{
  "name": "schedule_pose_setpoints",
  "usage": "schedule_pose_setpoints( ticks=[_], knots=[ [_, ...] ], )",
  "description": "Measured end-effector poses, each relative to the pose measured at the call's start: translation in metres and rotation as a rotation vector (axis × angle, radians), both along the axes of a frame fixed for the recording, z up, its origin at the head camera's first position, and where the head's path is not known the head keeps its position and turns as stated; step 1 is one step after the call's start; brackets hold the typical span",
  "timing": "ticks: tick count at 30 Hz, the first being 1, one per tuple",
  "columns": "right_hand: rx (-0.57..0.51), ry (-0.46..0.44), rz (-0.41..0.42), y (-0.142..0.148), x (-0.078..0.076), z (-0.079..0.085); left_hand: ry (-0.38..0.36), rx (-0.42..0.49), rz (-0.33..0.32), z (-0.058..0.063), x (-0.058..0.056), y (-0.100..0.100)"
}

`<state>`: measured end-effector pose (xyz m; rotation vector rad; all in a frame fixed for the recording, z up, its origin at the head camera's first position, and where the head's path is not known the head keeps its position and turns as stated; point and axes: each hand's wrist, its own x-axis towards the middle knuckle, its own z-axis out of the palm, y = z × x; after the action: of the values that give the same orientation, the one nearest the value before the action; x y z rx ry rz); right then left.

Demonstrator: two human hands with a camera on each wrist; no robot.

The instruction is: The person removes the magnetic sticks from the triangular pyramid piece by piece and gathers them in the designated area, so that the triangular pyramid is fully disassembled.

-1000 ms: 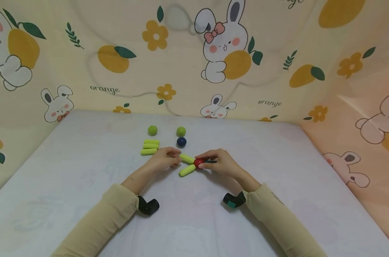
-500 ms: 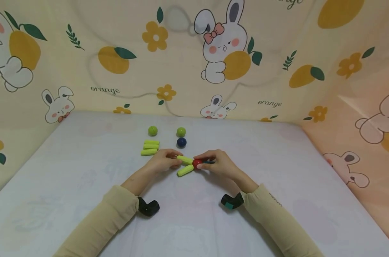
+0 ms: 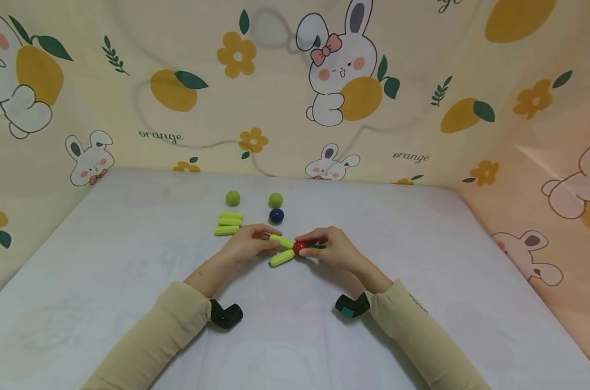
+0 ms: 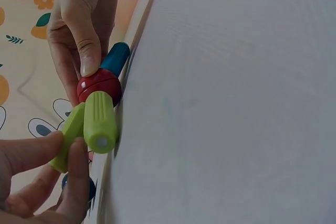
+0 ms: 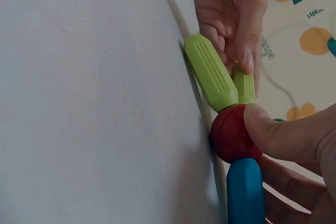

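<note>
A red ball [image 3: 299, 249] joins two yellow-green ridged sticks and one blue stick [image 5: 245, 190], like magnetic building pieces. With thumb and fingers, my right hand [image 3: 338, 248] pinches the ball from the right, the blue stick pointing back under the palm. My left hand [image 3: 246, 245] pinches the outer end of the farther green stick [image 4: 68, 139]. Nearer to me, the second green stick [image 3: 281, 258] juts from the ball at an angle, touched by neither hand; its pale end face shows in the left wrist view.
Beyond the left hand lie several yellow-green sticks [image 3: 230, 222] side by side. Two green balls [image 3: 233, 198] and a dark blue ball [image 3: 276, 216] sit farther back on the white tabletop [image 3: 285, 336]. A patterned cloth wall [image 3: 202, 119] rises behind and at both sides.
The joined pieces have shifted slightly left with the right hand. The left fingers, earlier at the tip of the farther green stick, now lie further along its end.
</note>
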<state>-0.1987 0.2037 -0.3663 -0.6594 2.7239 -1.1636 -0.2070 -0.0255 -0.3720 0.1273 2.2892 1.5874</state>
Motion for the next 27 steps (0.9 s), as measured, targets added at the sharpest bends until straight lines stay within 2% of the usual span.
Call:
schedule_pose_setpoints(
  ticks=[9,18,27],
  knots=[
    [0.008,-0.007,-0.017,0.0016,-0.0014,-0.0014,-0.003,0.066,-0.037,0.0016,0.0011,0.0002],
    [-0.003,-0.007,-0.022,-0.0002,-0.0019,-0.0014,0.014,0.086,-0.052,0.0005,0.0027,-0.0019],
    [-0.018,-0.022,-0.002,-0.0018,-0.0024,-0.0003,0.007,0.113,-0.032,-0.0033,0.0037,-0.0041]
  ],
)
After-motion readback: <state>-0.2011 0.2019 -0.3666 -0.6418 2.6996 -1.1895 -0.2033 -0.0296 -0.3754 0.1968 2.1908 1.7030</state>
